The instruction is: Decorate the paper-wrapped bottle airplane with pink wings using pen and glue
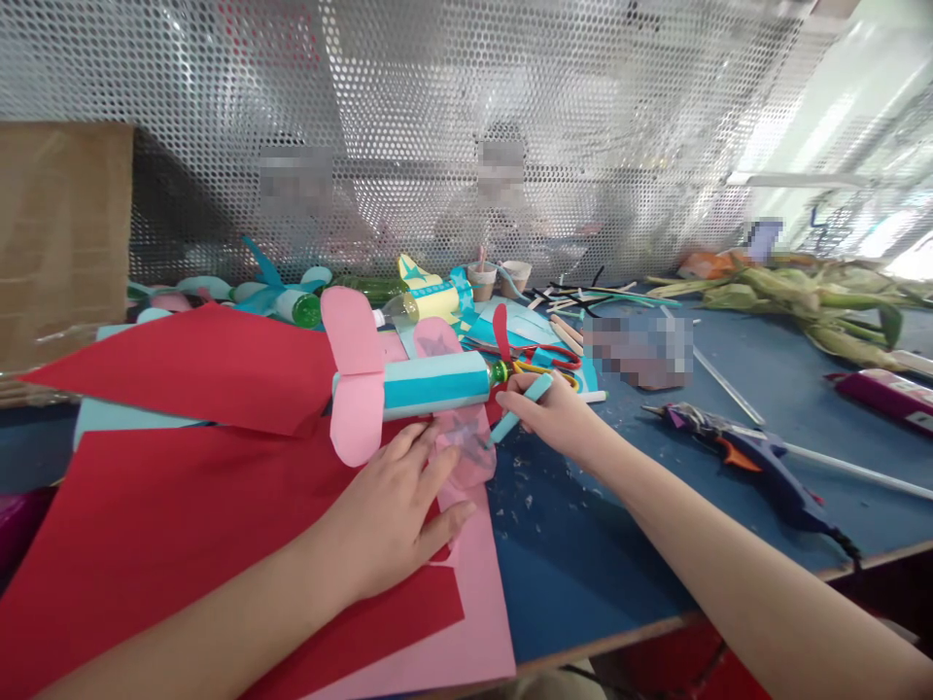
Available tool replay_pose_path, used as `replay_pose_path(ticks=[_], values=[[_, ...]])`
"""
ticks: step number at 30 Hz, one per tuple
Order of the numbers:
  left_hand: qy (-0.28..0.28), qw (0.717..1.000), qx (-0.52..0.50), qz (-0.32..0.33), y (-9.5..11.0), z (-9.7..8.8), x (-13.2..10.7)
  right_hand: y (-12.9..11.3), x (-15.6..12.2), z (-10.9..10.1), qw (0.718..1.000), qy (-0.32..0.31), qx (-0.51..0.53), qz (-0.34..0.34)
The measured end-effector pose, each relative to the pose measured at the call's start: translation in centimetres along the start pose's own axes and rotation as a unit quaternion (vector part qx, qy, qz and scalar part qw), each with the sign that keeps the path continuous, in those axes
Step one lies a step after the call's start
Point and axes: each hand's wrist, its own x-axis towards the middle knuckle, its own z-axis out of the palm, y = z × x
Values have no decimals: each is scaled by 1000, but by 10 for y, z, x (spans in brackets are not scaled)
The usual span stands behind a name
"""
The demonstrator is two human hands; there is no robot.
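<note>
Head view shows the left hand (397, 515), fingers spread, against the pink starred wing (466, 449) near of the blue-wrapped bottle (437, 383), while the right hand (546, 408) pinches a turquoise marker (520, 410) between its fingers at the wing's right edge.

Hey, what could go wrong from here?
Your right hand holds a light-blue pen near the edge of a rounded pink paper piece with stars; a slip might mark the blue tabletop.
A green-necked, blue-paper-wrapped bottle lies near your left hand; a bump could shift it.
A dark-blue plastic glue gun lies right of your right forearm; a sweep might knock it.
</note>
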Motion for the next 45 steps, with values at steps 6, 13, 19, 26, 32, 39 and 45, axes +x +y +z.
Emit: replay_pose_path(ticks=[6, 13, 19, 26, 32, 39, 45], values=[[2, 1000, 1, -1, 0, -1, 0, -2, -1, -1, 1000, -1, -6, -1], [28, 1000, 3, 4, -2, 5, -3, 0, 0, 0, 1000, -9, -4, 2], [28, 1000, 4, 3, -2, 6, -3, -4, -2, 0, 1000, -12, -3, 1], [13, 1000, -5, 0, -1, 1, -2, -5, -3, 0, 1000, -16, -8, 7], [12, 1000, -12, 2, 0, -2, -1, -6, -3, 0, 1000, -20, -3, 5], [24, 1000, -12, -7, -2, 4, -3, -6, -4, 0, 999, -31, 0, -7], [21, 1000, -16, -4, -1, 3, -2, -6, -4, 0, 999, -33, 1, -12]])
